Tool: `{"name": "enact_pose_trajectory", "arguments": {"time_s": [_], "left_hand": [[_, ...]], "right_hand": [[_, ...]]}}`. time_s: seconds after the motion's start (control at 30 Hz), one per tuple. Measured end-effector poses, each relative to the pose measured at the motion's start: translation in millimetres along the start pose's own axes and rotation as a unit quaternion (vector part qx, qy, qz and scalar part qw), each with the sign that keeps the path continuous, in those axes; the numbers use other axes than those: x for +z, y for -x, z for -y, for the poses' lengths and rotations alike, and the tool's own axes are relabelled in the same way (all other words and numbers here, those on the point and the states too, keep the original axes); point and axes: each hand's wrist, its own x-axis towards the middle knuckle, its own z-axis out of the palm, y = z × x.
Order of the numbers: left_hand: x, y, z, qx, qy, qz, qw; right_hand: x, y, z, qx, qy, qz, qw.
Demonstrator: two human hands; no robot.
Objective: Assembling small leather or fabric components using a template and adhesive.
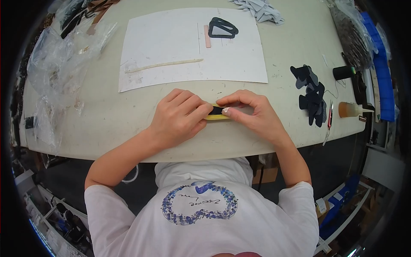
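At the near part of the table, a small black piece with a yellow edge (217,111) is held between my two hands. My left hand (182,115) has its curled fingers closed on the piece's left end. My right hand (252,113) pinches its right end, thumb in front and fingers behind. Beyond my hands lies a white board (162,43) carrying a pale narrow strip (164,65), a short pink strip (207,38) and a stack of dark outline shapes (223,23).
To the right are dark cut pieces (314,98), a black spool (342,73), tweezers (329,120), a glue bottle (349,109) and a blue tray (381,73). Crumpled clear plastic (60,77) spreads over the left side; pale grey pieces (261,10) lie at the back.
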Motion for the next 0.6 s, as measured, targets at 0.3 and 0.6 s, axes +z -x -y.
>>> {"name": "enact_pose_trajectory", "arguments": {"time_s": [0.3,0.6], "left_hand": [[-9.8,14.0,-7.4,-0.053,0.013,0.060,0.997],[-42.0,7.7,-14.6,-0.191,0.268,0.085,0.940]], "right_hand": [[18.9,-2.8,4.7,-0.074,0.108,-0.023,0.991],[-2.7,-19.5,0.9,0.073,-0.081,0.047,0.993]]}}
